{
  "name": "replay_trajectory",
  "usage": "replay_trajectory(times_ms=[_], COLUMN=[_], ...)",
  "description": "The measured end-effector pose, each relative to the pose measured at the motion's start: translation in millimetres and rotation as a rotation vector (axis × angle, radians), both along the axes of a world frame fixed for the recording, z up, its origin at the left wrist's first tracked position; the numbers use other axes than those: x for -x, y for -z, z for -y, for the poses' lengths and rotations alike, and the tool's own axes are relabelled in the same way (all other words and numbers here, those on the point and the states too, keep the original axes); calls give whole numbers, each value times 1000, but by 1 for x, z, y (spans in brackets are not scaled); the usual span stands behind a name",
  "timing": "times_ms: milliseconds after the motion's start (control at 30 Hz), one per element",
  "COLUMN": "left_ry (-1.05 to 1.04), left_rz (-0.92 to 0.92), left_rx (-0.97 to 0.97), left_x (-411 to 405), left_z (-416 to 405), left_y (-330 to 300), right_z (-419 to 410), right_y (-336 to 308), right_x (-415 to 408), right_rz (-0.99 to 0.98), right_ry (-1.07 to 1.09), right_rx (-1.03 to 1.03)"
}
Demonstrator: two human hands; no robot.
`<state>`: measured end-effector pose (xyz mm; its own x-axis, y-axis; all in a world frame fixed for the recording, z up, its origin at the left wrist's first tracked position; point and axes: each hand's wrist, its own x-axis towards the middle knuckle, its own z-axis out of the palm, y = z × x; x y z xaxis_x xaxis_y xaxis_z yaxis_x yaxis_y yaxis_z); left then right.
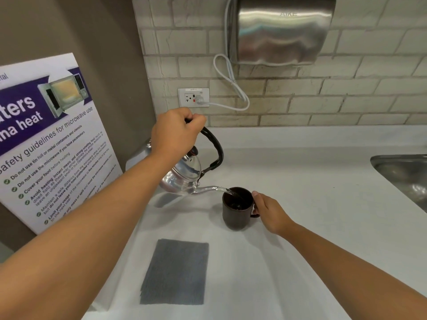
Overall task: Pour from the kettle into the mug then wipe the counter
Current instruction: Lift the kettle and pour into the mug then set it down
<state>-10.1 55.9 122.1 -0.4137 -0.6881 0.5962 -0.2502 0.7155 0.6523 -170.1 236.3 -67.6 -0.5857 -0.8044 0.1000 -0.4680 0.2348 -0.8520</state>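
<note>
Pouring is underway on the white counter [312, 181], which fills the middle and lower frame, with a steel sink [402, 174] cut off at the right edge. Grey cloth [174, 271] lies flat at lower centre, untouched, near the mug but apart from it. Silver kettle [182, 175] sits at frame centre, lifted and tipped right, spout over the rim of the dark mug [236, 207], which stands just right of centre; a thin stream falls inside. My left hand [173, 132] is fisted around the black arched handle. My right hand [269, 211] has fingers curled at the mug's handle, thumb by the rim, steadying it on the counter.

Risks as I judge them: the thumb sits close to the stream, so a wobble could splash it. Tipping further could shoot water past the far rim. The lid looks loose-fitting; a steep tilt could drop it. I can't see the fill level well, so overflow is possible.
</note>
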Motion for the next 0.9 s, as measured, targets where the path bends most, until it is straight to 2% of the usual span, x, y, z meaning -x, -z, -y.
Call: replay_trajectory(times_ms=[333, 900], left_ry=[-15, -31], left_rz=[-100, -406], left_rx=[-98, -418], left_x=[-5, -6], left_z=[4, 25], left_y=[18, 39], right_z=[-1, -4], right_y=[-1, -13], right_x=[0, 1], right_rz=[-14, 32], right_ry=[1, -23], right_rx=[-10, -103])
